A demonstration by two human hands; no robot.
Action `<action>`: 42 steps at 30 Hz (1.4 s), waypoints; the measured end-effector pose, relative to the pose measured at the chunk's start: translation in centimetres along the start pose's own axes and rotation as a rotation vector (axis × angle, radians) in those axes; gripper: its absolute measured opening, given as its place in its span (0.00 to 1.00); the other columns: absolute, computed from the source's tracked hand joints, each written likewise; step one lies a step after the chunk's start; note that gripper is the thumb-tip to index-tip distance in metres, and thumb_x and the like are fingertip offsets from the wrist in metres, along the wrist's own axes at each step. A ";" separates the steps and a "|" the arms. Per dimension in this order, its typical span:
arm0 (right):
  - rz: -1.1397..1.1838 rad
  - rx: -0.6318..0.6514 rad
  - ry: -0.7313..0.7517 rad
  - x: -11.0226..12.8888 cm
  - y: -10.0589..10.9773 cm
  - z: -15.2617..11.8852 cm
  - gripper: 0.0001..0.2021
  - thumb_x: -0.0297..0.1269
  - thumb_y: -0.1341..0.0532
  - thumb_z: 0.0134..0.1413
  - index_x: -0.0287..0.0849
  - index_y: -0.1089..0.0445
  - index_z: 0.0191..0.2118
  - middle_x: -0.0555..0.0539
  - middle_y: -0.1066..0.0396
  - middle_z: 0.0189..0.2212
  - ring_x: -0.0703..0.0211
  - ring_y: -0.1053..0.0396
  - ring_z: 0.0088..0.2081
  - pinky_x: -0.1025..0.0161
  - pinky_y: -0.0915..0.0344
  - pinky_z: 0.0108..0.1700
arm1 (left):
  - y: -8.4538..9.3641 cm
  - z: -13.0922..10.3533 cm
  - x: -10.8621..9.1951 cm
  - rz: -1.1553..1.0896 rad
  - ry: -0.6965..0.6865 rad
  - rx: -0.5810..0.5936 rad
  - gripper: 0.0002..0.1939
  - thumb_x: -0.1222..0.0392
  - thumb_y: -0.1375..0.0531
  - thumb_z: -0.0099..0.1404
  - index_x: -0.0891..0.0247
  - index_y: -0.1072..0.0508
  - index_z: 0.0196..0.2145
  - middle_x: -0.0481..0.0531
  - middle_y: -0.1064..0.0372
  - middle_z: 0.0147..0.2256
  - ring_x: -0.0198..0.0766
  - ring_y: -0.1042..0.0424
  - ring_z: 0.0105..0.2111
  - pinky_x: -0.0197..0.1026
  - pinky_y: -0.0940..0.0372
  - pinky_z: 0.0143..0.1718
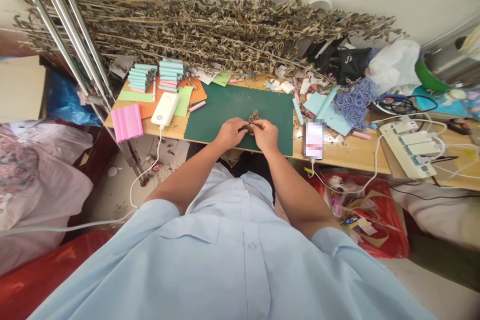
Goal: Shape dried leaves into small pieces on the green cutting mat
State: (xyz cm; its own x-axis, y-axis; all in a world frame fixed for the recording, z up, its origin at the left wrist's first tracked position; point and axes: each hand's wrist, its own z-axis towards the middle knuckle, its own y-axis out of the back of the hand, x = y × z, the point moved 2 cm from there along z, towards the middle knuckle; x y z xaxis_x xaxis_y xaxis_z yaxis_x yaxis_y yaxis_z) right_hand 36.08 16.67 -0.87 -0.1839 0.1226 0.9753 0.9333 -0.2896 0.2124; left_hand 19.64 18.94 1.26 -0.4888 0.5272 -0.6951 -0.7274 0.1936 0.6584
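Between my two hands is a small clump of dried leaves [254, 116], greyish brown and crumpled. My left hand [231, 133] pinches it from the left with the fingertips. From the other side my right hand [265, 135] is closed on the same clump, thumb and fingers together. Both hands are over the front part of a dark green cutting mat [213, 115]. A short pink paper roll [197, 106] rests near the mat's left edge, and a light blue roll [297, 111] lies at its right edge.
Long dried plant stalks [210, 30] pile along the wall behind the mat. Stacked blue rolls [138, 77], a white power bank [165, 109] and pink paper [127, 123] are left. A phone [314, 141], purple yarn [356, 102] and a power strip [408, 150] lie right. Metal tripod legs [71, 35] stand left.
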 end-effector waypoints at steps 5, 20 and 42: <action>0.094 0.100 -0.040 0.1 0.0 0.2 0.13 0.43 0.30 0.48 0.42 0.19 0.38 0.47 0.18 0.33 0.53 0.20 0.34 0.51 0.21 0.46 | -0.3 -0.2 0.3 -0.062 0.060 -0.037 0.21 0.69 0.40 0.66 0.61 0.21 0.55 0.58 0.22 0.50 0.45 0.24 0.51 0.47 0.32 0.58; 0.074 0.086 0.015 1.0 0.2 -0.7 0.17 0.50 0.28 0.46 0.43 0.22 0.37 0.49 0.21 0.27 0.55 0.22 0.30 0.55 0.21 0.39 | 0.2 0.6 0.5 -0.197 0.164 0.016 0.11 0.66 0.38 0.64 0.61 0.17 0.42 0.51 0.19 0.39 0.41 0.22 0.41 0.41 0.30 0.49; 0.003 0.055 0.115 -0.1 -0.7 -1.2 0.12 0.43 0.34 0.53 0.44 0.21 0.41 0.46 0.19 0.36 0.53 0.21 0.37 0.53 0.23 0.46 | -0.1 0.1 1.4 -0.500 0.330 0.019 0.10 0.68 0.39 0.66 0.65 0.19 0.43 0.50 0.20 0.34 0.34 0.22 0.29 0.39 0.24 0.38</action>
State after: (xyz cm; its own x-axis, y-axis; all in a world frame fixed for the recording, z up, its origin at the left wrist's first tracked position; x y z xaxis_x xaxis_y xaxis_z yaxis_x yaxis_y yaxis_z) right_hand 35.10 15.67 -1.04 -0.2120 0.0111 0.9772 0.9489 -0.2370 0.2085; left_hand 19.06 19.73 0.31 -0.2157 0.0839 -0.9728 -0.9005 0.3682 0.2314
